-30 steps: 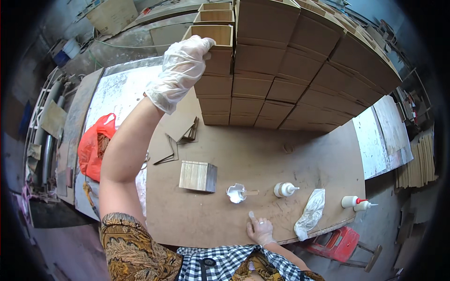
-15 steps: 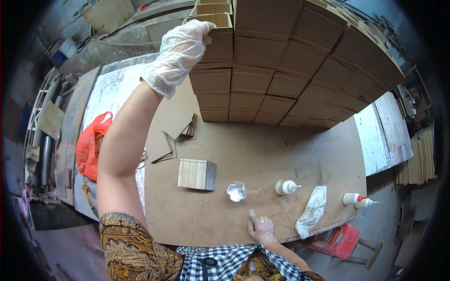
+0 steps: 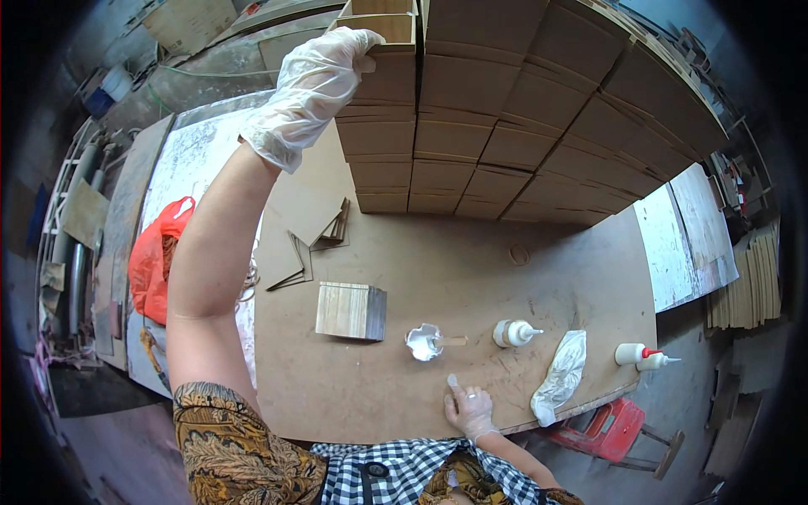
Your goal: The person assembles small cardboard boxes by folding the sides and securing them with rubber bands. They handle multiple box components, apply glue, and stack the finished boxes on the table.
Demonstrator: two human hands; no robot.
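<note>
My left hand [image 3: 313, 88], in a clear plastic glove, is raised high and grips the edge of a wooden box [image 3: 389, 44] on top of the tall stack of wooden boxes [image 3: 505, 109] at the back of the table. My right hand [image 3: 469, 408] rests flat on the brown table [image 3: 471, 269] near its front edge, holding nothing. Just beyond it lie a small white glue dish with a stick [image 3: 427, 342] and a white glue bottle [image 3: 513, 333] on its side.
A small wooden box [image 3: 351, 310] stands mid-table, with loose thin boards [image 3: 310, 227] behind it. A crumpled plastic glove [image 3: 562, 376] and a second glue bottle [image 3: 640, 356] lie at the right. A red bag [image 3: 156, 257] hangs left; a red stool [image 3: 619, 429] stands below.
My left hand has risen and moved right along the stack, now gripping the topmost box. The right hand has stayed put.
</note>
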